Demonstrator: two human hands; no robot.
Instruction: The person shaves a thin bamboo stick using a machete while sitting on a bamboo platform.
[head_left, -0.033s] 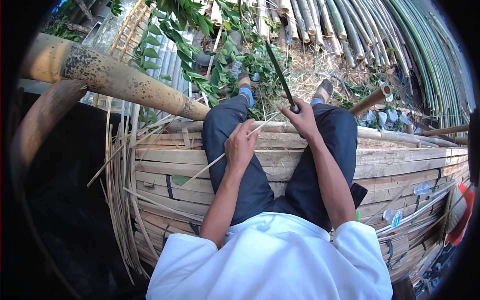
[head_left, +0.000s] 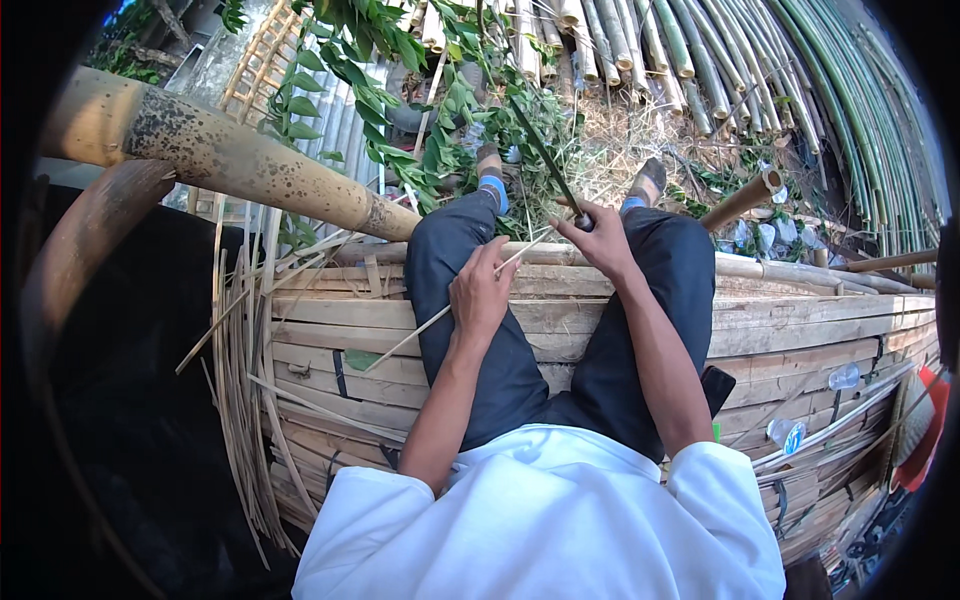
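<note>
My left hand (head_left: 480, 298) is closed around a thin pale bamboo strip (head_left: 408, 339) over my left thigh. The strip slants from the planks at lower left up toward my right hand (head_left: 598, 242). Above my right knee, that hand grips the dark handle of a long-bladed knife (head_left: 547, 158). Its narrow dark blade points away and to the left, over the greenery. The strip's far end lies close to the knife handle and right fingers; whether they touch, I cannot tell.
Under my legs is a bench of bamboo slats (head_left: 800, 325). Loose thin strips (head_left: 238, 400) are heaped at left, below a thick bamboo pole (head_left: 250, 165). Leafy branches (head_left: 375, 110) hang ahead. Bamboo poles (head_left: 700, 60) lie at far right. Clear plastic cups (head_left: 785, 434) and a black phone (head_left: 717, 388) are at right.
The knife blade has tilted to the left and lower, and my right hand has shifted slightly left. My left hand and the strip have hardly moved.
</note>
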